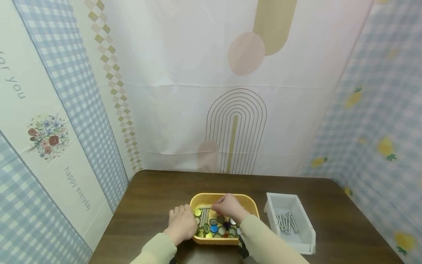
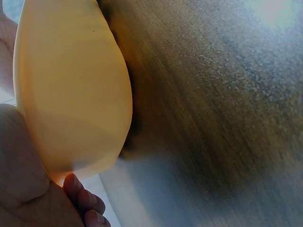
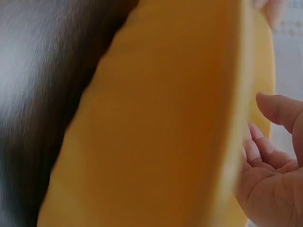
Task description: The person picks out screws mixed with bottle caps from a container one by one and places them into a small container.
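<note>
A yellow plastic bin [image 1: 224, 241] stands on the table and holds several bottle caps [image 1: 214, 228] in blue, yellow, green and silver. Long silver screws [image 1: 204, 217] lie along its left inner side. My left hand [image 1: 182, 223] grips the bin's left rim; the left wrist view shows curled fingertips [image 2: 90, 203] beside the bin's outer wall [image 2: 80, 85]. Over the bin's inside, my right hand [image 1: 230, 207] reaches down near the screws. Its thumb [image 3: 277, 109] stands apart from the fingers in the right wrist view, and nothing shows between them. The rim hides part of those fingers.
Right of the yellow bin is a white open-front bin [image 1: 306, 229] with several silver screws [image 1: 286, 222] in it. Both bins stand on a dark wooden table [image 1: 148, 194]. Patterned cloth [image 1: 171, 121] hangs behind the table and at both sides.
</note>
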`<state>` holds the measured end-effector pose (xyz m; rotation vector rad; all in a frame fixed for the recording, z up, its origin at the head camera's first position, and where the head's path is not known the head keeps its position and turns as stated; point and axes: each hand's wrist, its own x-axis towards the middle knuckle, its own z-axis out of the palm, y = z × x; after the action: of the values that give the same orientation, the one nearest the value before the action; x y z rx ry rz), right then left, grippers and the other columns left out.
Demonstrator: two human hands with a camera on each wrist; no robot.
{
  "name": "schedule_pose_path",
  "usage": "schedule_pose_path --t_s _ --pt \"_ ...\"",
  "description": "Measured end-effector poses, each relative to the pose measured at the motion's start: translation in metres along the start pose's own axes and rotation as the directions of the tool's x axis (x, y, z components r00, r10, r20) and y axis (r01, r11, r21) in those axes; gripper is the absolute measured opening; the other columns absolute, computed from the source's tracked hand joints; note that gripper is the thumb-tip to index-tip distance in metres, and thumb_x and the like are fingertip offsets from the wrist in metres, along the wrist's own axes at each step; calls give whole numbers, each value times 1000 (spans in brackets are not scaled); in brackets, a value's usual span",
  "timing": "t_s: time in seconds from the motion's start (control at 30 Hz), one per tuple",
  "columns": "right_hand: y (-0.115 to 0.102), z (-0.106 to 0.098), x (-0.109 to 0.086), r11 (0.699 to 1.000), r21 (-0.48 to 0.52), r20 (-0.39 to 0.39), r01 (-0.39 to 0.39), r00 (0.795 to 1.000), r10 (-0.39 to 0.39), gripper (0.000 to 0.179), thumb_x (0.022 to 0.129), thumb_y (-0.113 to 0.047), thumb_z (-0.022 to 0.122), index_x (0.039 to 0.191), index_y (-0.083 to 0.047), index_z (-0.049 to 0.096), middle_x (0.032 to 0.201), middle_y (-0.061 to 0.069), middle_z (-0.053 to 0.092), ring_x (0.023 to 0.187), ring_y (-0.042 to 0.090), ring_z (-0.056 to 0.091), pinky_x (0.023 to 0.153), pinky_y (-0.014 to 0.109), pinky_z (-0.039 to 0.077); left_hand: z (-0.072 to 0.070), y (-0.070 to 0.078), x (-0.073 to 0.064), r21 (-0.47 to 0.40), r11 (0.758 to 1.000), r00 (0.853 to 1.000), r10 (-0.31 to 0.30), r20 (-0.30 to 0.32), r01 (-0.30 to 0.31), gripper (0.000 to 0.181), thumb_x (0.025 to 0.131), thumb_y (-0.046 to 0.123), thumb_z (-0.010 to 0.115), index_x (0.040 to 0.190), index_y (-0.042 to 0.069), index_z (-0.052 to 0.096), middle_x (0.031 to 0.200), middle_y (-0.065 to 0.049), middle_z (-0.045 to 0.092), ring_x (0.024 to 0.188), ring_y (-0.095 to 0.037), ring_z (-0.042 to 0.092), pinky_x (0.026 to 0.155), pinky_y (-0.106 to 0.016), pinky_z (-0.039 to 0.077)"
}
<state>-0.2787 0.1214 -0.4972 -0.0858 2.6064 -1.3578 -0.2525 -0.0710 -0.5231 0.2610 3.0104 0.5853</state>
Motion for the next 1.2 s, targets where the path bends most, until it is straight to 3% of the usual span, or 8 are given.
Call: schedule_pose_path --t_s 0.17,0.37,0.73,1.03,1.2 --pt "3 20 8 999 -32 -19 26 999 -26 37 79 -8 70 46 -11 52 42 -3 46 37 7 31 40 25 29 1 0 0 3 1000 1000 0 -8 0 31 90 29 60 96 1 48 84 -12 43 81 -30 40 80 -51 31" --pt "4 31 10 995 -96 -68 31 997 -38 41 68 0 59 41 -19 37 37 -8 30 35 7 20 38 26 21 1 1 -1 15 1000 1000 13 -25 -12 31 90 29 60 94 0 48 83 -13 44 80 -31 41 80 -51 31" --pt "0 45 14 957 -289 -190 -25 981 -32 30 64 1 65 47 -13 45 42 -4 42 40 14 41 41 28 36 -1 1 -2 22 1000 999 17 -41 -16 30 89 27 60 93 0 47 82 -13 43 79 -31 41 78 -51 31" --pt "4 34 13 955 -295 -195 -44 981 -15 39 66 4 67 49 -15 37 44 -6 28 42 14 27 42 29 27 -3 2 -3 22 1000 999 16 -38 -15 30 89 27 60 93 1 47 82 -13 42 80 -30 41 79 -51 31" --pt "1 36 12 950 -310 -191 -36 981 -25 32 68 7 64 53 -13 42 47 -3 33 42 14 28 41 29 28 0 1 -2 26 1000 999 13 -44 -11 30 87 27 61 93 1 47 82 -13 42 80 -31 41 78 -50 31"
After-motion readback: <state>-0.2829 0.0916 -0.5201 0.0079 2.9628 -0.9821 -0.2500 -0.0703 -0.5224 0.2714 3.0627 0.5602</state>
